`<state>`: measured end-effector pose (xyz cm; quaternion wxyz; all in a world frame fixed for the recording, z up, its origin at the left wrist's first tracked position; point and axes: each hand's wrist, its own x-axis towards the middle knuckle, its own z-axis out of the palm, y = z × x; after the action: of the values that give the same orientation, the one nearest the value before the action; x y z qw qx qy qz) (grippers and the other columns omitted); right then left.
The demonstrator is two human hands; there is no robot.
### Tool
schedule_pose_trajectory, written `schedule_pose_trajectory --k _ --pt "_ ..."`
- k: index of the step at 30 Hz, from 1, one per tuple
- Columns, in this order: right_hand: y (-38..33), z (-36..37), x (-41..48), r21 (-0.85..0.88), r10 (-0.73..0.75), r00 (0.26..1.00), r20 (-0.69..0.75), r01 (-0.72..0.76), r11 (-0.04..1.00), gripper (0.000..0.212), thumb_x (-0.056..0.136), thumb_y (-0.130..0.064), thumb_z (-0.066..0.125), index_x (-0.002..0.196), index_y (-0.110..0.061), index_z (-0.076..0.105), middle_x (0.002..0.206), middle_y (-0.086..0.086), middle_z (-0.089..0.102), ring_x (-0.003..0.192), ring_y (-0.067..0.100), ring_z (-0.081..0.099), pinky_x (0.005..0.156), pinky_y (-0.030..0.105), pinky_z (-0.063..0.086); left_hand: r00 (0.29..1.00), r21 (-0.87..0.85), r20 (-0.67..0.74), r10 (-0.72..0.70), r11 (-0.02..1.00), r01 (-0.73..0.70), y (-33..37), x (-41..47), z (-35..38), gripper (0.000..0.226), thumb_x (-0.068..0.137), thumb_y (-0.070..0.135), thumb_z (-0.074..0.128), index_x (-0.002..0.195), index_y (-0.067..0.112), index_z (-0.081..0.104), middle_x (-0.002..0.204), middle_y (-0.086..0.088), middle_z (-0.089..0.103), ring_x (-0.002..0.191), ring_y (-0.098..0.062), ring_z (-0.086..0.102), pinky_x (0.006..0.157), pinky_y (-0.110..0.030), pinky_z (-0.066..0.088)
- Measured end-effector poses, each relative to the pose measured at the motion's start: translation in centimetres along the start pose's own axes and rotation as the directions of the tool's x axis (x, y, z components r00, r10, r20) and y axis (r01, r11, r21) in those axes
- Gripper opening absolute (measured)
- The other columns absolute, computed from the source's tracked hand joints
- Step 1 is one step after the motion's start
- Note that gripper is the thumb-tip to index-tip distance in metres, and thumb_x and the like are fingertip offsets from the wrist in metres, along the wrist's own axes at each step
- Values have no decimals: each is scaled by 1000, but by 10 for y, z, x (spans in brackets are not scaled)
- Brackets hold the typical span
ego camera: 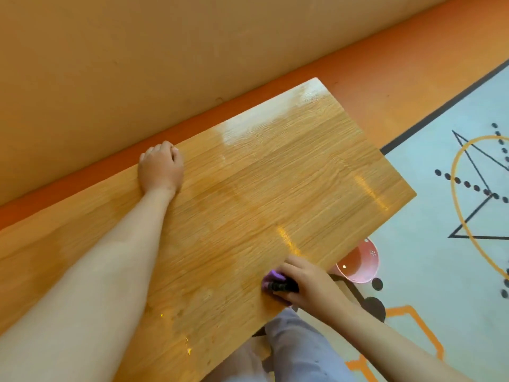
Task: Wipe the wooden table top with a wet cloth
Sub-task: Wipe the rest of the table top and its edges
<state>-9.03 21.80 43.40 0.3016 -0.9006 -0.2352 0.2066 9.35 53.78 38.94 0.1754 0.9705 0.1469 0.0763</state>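
The wooden table top (pixel 275 175) fills the middle of the view, with wet sheen at its far corner and damp streaks across the middle. My left hand (pixel 161 168) curls over the table's far edge, next to the wall. My right hand (pixel 305 285) grips a bunched purple cloth (pixel 271 279) and presses it on the wood close to the near edge. Most of the cloth is hidden under my fingers; a dark object also shows among them.
A pink basin (pixel 360 263) holding water sits on the floor just beyond the table's near edge. The orange wall (pixel 165 51) runs along the far side. A pale floor mat (pixel 454 257) with black and orange lines lies to the right. My legs (pixel 297 351) are below.
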Motion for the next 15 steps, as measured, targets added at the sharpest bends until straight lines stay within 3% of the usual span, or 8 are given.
schedule_pose_trajectory --k 4,7,10,12,15 --pt "25 -23 2 -20 209 959 -191 -217 976 22 80 -29 71 95 -16 64 88 -1 57 84 14 54 69 31 47 999 16 0 38 999 -38 -5 1 2 38 98 26 29 98 5 62 95 -16 65 89 -34 57 85 -43 43" --pt "56 -53 5 63 441 788 -431 -461 885 22 80 -22 73 99 -13 65 93 4 61 88 20 57 74 28 45 999 13 -2 44 999 -44 -7 3 5 39 97 26 29 98 4 62 96 -17 65 90 -35 57 85 -44 43" --pt "64 -56 2 174 568 614 -548 -581 795 21 83 -24 71 100 -14 65 97 5 63 91 22 59 75 30 42 999 15 -8 46 999 -46 -8 5 6 39 96 26 29 98 4 61 96 -18 65 90 -36 57 85 -44 42" --pt "50 -36 -1 181 586 604 -539 -597 782 22 82 -25 71 100 -14 65 98 4 63 90 19 58 75 30 44 999 20 -3 47 999 -47 -6 6 5 39 96 26 28 97 4 61 96 -18 65 91 -36 57 86 -45 41" --pt "-4 10 -8 206 492 735 -467 -450 869 18 78 -19 76 91 -16 63 90 -1 61 85 12 55 76 27 45 999 16 0 38 999 -38 -7 4 5 39 96 26 28 98 4 61 97 -18 65 91 -35 56 87 -45 41"
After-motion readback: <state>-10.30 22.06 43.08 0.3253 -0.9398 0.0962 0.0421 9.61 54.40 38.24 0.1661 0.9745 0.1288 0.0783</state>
